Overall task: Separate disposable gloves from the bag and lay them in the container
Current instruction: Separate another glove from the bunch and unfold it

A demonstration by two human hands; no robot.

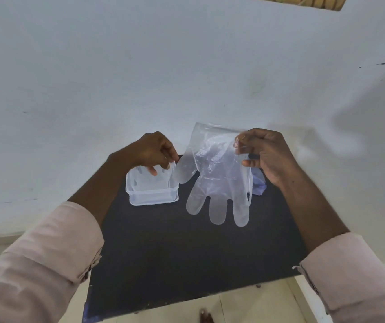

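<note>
My right hand [266, 155] pinches the thin clear plastic glove [217, 180] by its cuff above the dark desk [186, 252]; my left hand [154, 152] pinches its thumb side beside the clear square container [151, 197]. I'd lower it flat.

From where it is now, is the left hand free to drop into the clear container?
Probably not yet: the left hand hovers directly over the open container, but its fingers pinch the edge of the glove that the right hand also holds.
</note>
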